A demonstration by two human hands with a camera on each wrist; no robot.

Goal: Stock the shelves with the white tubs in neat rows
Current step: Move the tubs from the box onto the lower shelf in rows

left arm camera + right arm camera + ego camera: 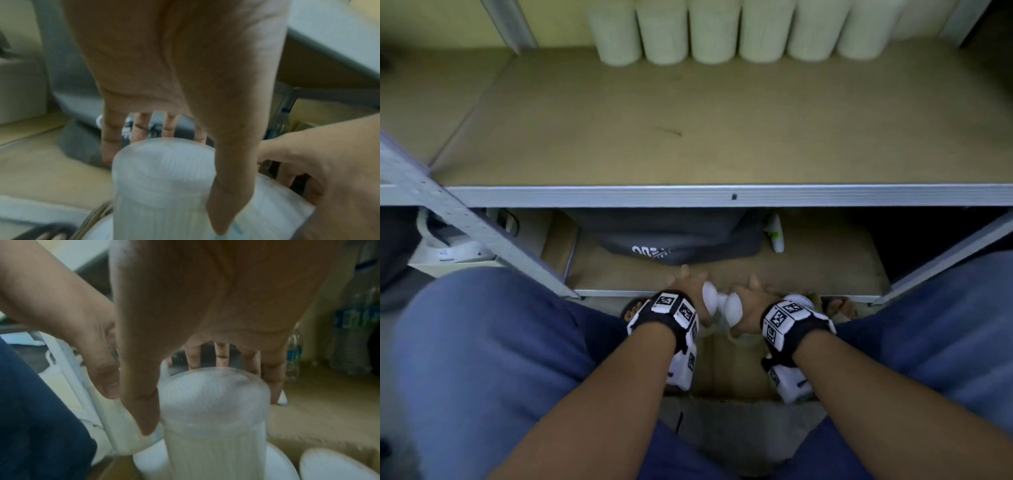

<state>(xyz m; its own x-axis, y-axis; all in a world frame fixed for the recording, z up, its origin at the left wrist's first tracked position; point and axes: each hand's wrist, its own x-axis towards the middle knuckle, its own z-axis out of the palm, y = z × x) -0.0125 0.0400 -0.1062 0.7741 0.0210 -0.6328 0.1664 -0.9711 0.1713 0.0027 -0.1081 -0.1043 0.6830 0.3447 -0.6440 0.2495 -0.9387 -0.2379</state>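
Observation:
Low between my knees, each hand grips one white tub by its top. My left hand (688,291) holds the left tub (709,297); in the left wrist view its thumb runs down one side of that tub (162,186) and the fingers (110,138) reach round the far side. My right hand (749,301) holds the right tub (734,307), shown close up in the right wrist view (213,418). The two tubs are almost touching. A row of several white tubs (722,31) stands at the back of the brown shelf board (688,120).
The shelf's grey front rail (722,196) crosses above my hands. An open cardboard box (736,370) with more tubs (329,467) sits under my wrists. On the lower shelf lie a dark bag (671,236) and a white bottle (775,233). A slanted metal post (465,219) stands at left.

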